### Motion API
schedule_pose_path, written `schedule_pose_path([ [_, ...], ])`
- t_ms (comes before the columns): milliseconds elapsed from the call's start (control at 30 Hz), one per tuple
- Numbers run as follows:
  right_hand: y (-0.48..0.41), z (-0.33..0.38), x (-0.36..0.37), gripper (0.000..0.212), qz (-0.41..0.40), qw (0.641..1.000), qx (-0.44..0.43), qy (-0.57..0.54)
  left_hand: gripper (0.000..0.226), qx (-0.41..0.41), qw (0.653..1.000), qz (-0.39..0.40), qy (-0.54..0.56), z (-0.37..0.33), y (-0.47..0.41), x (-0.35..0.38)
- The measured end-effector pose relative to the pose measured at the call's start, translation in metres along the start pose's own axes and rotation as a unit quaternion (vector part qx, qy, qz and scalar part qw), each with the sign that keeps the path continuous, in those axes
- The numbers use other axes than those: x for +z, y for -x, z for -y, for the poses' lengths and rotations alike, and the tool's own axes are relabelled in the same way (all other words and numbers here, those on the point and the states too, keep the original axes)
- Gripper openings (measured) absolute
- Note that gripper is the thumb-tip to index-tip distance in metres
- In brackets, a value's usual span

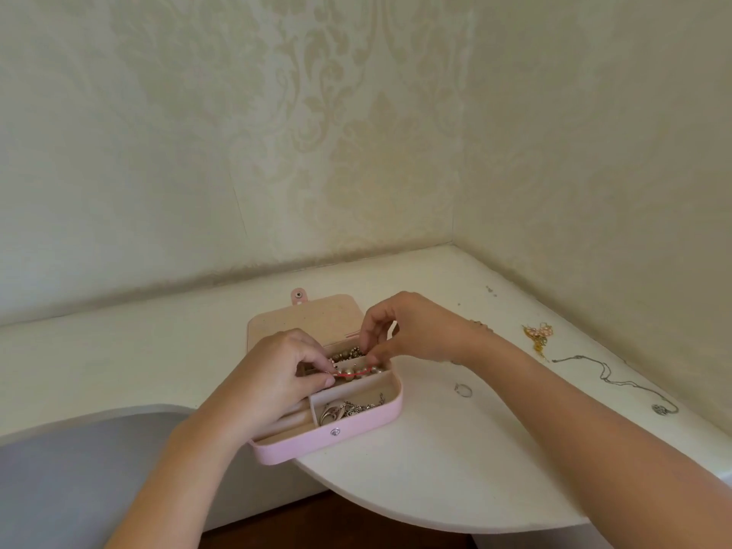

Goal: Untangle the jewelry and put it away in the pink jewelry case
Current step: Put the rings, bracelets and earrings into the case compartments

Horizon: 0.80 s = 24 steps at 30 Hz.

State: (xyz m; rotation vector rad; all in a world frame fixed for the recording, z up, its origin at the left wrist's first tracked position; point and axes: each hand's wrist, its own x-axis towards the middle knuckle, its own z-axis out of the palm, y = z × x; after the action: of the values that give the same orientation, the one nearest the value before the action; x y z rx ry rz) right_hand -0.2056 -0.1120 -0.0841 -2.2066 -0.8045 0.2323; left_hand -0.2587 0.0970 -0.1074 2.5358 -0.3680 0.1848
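The pink jewelry case [348, 433] lies open on the white table, its lid flat behind it. My left hand [273, 374] and my right hand [400, 330] hover over its back compartment and pinch the two ends of a red string bracelet [354, 373], stretched between them. Below the string lie pearl beads [358, 366] and dark beaded pieces [348, 353]. The front right compartment holds silver jewelry [344, 410]. On the table to the right lie a ring [463, 390], a silver chain necklace [614, 376] with a pendant, and a gold tangle [538, 336].
The white table [455, 469] fits into a wallpapered corner and has a curved front edge. A grey surface [79, 469] lies at the lower left. Small specks sit near the back right wall.
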Motion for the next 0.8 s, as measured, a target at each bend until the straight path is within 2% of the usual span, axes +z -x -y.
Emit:
schedule_pose_path([
  [100, 0.001, -0.003, 0.001, 0.007, 0.021, 0.997, 0.003, 0.074, 0.020, 0.003, 1.000, -0.030, 0.004, -0.002, 0.002, 0.000],
  [233, 0.002, -0.005, -0.002, 0.010, 0.061, 0.995, 0.016, 0.081, 0.014, 0.048, 0.997, -0.048, 0.022, -0.010, 0.011, 0.010],
  [367, 0.008, -0.006, -0.009, 0.015, 0.072, 0.996, 0.028, 0.054, 0.033, 0.045, 0.998, -0.040, 0.007, -0.012, 0.026, 0.020],
  [433, 0.013, -0.007, -0.013, 0.009, 0.071, 0.997, 0.037, 0.017, 0.056, 0.039, 0.998, -0.041, 0.019, -0.010, 0.029, 0.018],
  [500, 0.016, -0.009, -0.019, 0.008, 0.047, 0.998, 0.030, -0.001, 0.062, 0.044, 0.998, -0.044, 0.009, -0.005, 0.030, 0.019],
  [567, 0.021, -0.013, -0.029, 0.008, 0.004, 0.999, 0.038, -0.015, 0.044, 0.058, 0.995, -0.076, 0.024, -0.002, 0.031, 0.022],
  [633, 0.029, -0.020, -0.043, 0.007, -0.059, 0.996, 0.070, -0.022, 0.041, 0.061, 0.988, -0.130, 0.065, -0.003, 0.034, 0.024],
  [733, 0.045, -0.037, -0.068, 0.009, -0.147, 0.980, 0.126, 0.036, 0.048, 0.057, 0.987, -0.138, 0.061, -0.002, 0.035, 0.025],
  [800, 0.056, -0.052, -0.086, 0.014, -0.168, 0.968, 0.160, 0.100, 0.046, 0.057, 0.989, -0.129, 0.045, -0.001, 0.035, 0.024],
])
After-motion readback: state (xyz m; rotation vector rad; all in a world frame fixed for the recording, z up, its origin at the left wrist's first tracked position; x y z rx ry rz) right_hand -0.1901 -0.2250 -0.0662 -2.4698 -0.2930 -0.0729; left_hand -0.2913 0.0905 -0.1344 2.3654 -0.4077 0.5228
